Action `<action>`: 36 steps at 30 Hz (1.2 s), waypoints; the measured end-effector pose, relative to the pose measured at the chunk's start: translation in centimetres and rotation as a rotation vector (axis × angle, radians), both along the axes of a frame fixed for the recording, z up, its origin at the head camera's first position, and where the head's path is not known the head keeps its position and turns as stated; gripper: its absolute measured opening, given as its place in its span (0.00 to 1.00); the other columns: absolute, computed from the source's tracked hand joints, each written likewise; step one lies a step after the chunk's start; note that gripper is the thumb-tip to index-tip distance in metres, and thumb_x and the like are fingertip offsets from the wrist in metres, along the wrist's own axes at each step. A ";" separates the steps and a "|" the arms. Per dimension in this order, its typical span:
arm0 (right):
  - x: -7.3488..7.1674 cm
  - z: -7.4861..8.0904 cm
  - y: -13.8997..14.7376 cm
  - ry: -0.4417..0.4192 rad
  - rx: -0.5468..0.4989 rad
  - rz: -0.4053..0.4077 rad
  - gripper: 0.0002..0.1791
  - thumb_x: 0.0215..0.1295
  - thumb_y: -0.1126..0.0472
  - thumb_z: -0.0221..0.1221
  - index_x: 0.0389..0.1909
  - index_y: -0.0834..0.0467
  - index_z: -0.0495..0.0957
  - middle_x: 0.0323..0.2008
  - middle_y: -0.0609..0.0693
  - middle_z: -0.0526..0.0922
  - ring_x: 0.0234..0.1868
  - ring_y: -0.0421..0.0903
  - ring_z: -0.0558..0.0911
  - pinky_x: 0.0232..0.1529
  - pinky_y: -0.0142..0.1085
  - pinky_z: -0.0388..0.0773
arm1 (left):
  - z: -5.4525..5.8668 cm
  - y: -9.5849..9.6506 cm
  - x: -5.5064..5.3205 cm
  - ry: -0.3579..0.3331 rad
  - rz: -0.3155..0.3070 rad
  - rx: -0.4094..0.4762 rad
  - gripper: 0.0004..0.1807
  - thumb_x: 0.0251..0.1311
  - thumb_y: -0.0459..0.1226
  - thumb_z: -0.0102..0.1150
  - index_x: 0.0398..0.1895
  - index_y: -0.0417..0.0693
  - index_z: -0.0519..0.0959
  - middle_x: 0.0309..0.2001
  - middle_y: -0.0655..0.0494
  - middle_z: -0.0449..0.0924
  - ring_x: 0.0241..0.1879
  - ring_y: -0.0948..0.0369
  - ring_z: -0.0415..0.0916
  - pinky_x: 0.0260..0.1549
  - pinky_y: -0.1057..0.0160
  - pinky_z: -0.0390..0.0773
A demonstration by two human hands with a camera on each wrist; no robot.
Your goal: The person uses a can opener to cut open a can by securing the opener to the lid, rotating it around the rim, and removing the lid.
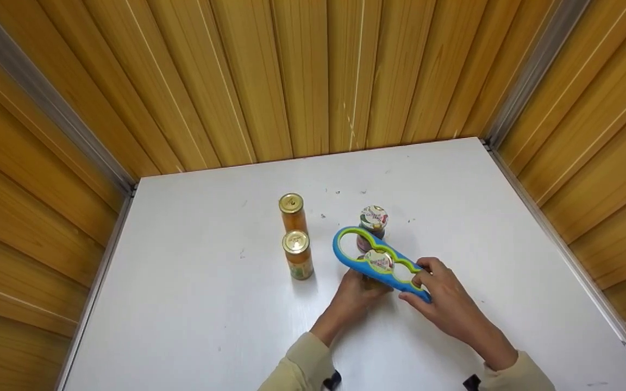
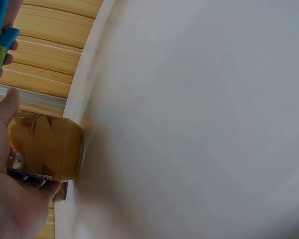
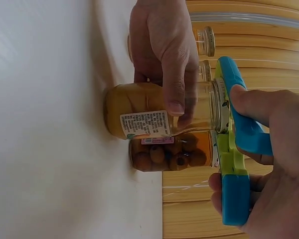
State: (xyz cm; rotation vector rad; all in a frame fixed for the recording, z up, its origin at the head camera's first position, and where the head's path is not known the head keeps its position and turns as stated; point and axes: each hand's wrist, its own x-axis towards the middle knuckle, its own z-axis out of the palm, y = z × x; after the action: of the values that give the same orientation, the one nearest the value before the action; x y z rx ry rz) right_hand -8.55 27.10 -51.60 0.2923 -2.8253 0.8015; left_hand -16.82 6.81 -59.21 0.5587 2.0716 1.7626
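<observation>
A glass jar of yellowish fruit stands upright on the table, its patterned lid showing through a jar opener. My left hand grips this jar round its side, thumb across the glass in the right wrist view. The opener is blue outside with green, scalloped inner edges, and one of its middle openings sits round the lid. My right hand holds the opener by its right end, thumb and fingers curled on the two arms. The left wrist view shows the jar's lower part beside my left palm.
Just behind stands a jar of dark round fruit with a similar patterned lid. To the left, two gold-lidded jars, one farther back and one nearer, stand on the white table. Wood-look walls border the table's back and sides.
</observation>
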 end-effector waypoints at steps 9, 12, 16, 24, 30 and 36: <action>-0.1 1.0 0.2 0.089 0.158 0.075 0.21 0.58 0.51 0.77 0.39 0.56 0.76 0.56 0.59 0.76 0.48 0.54 0.78 0.47 0.49 0.80 | 0.1 0.2 -0.3 0.011 -0.003 -0.005 0.39 0.64 0.45 0.71 0.75 0.72 0.62 0.68 0.74 0.70 0.68 0.69 0.67 0.68 0.59 0.68; -0.1 1.6 0.2 0.082 0.203 0.094 0.23 0.59 0.50 0.76 0.45 0.56 0.76 0.56 0.60 0.77 0.48 0.54 0.78 0.47 0.48 0.80 | 0.1 0.2 -0.3 0.008 -0.003 0.005 0.39 0.64 0.45 0.71 0.75 0.72 0.62 0.68 0.74 0.70 0.68 0.69 0.67 0.69 0.60 0.67; -0.2 2.4 0.0 0.056 0.265 0.112 0.24 0.58 0.51 0.76 0.48 0.56 0.77 0.57 0.62 0.77 0.48 0.56 0.78 0.50 0.50 0.79 | 0.2 0.2 -0.2 0.008 0.014 -0.004 0.37 0.64 0.46 0.71 0.73 0.71 0.64 0.66 0.76 0.71 0.68 0.71 0.66 0.69 0.62 0.66; -0.7 2.6 -1.4 0.099 0.315 0.055 0.32 0.52 0.59 0.78 0.53 0.64 0.73 0.48 0.61 0.82 0.44 0.55 0.81 0.50 0.51 0.78 | 0.2 0.3 -0.1 0.016 0.027 -0.014 0.37 0.64 0.44 0.72 0.74 0.70 0.65 0.66 0.74 0.72 0.68 0.70 0.67 0.69 0.61 0.66; -1.6 1.7 -2.6 0.090 0.353 -0.051 0.47 0.47 0.60 0.79 0.67 0.70 0.69 0.48 0.66 0.79 0.47 0.61 0.80 0.46 0.54 0.74 | 0.2 0.5 -0.1 0.042 0.043 -0.034 0.38 0.66 0.45 0.70 0.76 0.70 0.62 0.69 0.73 0.69 0.70 0.69 0.64 0.70 0.60 0.65; -2.1 1.0 -3.6 0.133 0.346 -0.123 0.42 0.40 0.64 0.81 0.59 0.70 0.74 0.38 0.65 0.77 0.37 0.60 0.80 0.34 0.51 0.75 | 0.2 0.8 0.3 0.040 0.063 -0.022 0.37 0.64 0.42 0.70 0.75 0.62 0.65 0.67 0.71 0.71 0.67 0.70 0.67 0.69 0.62 0.67</action>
State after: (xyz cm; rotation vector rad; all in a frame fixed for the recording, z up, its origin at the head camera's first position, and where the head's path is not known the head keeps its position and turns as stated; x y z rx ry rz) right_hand -10.63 23.45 -50.62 0.2074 -2.8101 0.2547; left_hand -16.55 7.57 -58.99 0.5314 2.1554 1.7748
